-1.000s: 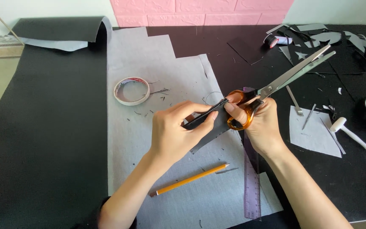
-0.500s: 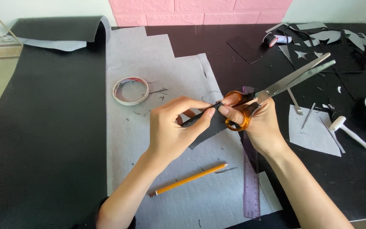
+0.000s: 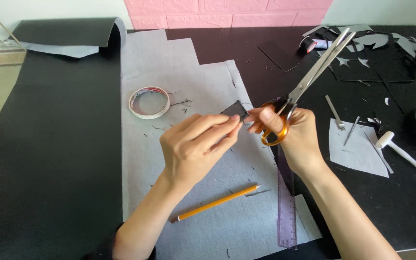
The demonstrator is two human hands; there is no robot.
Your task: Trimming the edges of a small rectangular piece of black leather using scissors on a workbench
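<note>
Your left hand (image 3: 193, 147) pinches a small dark, flat scrap (image 3: 236, 111) in its fingers; your right hand (image 3: 292, 137) grips orange-handled scissors (image 3: 309, 79), blades parted, mid-surface.

Shiny metal scissors (image 3: 309, 82), matt grey cloth sheet (image 3: 179, 77), wooden pencil (image 3: 215, 203).

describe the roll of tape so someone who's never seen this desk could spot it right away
Start at the big pale grey sheet covering the middle of the black table. In its upper left part, beyond the left hand, lies the roll of tape, flat on its side. It is the only white ring there, unlike the long yellow pencil nearer the person.
</note>
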